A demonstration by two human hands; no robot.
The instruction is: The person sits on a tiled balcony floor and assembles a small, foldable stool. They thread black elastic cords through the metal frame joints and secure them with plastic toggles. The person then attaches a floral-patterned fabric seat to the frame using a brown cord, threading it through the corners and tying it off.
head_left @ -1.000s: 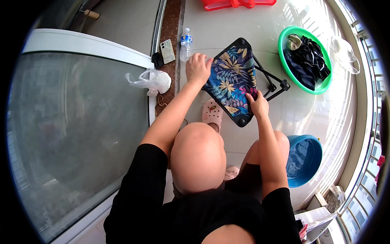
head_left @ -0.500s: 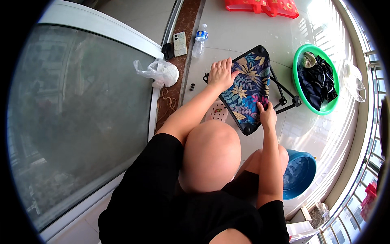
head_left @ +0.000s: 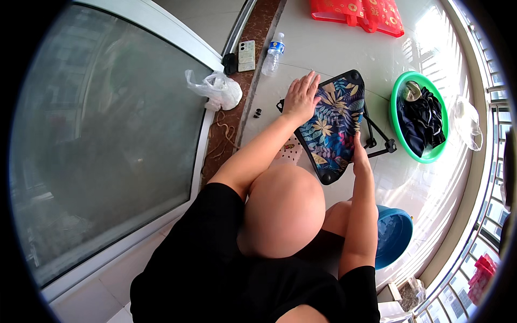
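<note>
Holds one folding stool (head_left: 335, 126) at the centre of the frame, leaf-patterned seat facing up, black corner caps toward top and bottom. Lays left hand (head_left: 301, 99) open along the seat's left edge, fingers stretched toward the upper right. Rests right hand (head_left: 360, 153) against the seat's lower right edge; cannot tell how firmly or whether closed, fingers being mostly hidden.

Has most room over pale tile floor (head_left: 323, 48) above the stool, as far as one red bag (head_left: 355, 12) at the top edge of the frame. Has less to the right: only a narrow strip between a stool leg and the green basin (head_left: 395, 113). Meets brown stone sill (head_left: 266, 19) and glass door (head_left: 107, 140) at the left, railing (head_left: 487, 226) at far right.

Counts two basins, with the blue basin (head_left: 403, 242) at lower right, near the right forearm. Counts two plastic bags: a white bag (head_left: 218, 90) by the sill at upper left, a clear bag (head_left: 467, 124) beyond the green basin. Counts one bottle (head_left: 273, 55), one phone (head_left: 246, 55), two small dark pieces (head_left: 257, 113) left of the stool. Cannot count dark clothes (head_left: 423, 121), heaped inside green rim.
</note>
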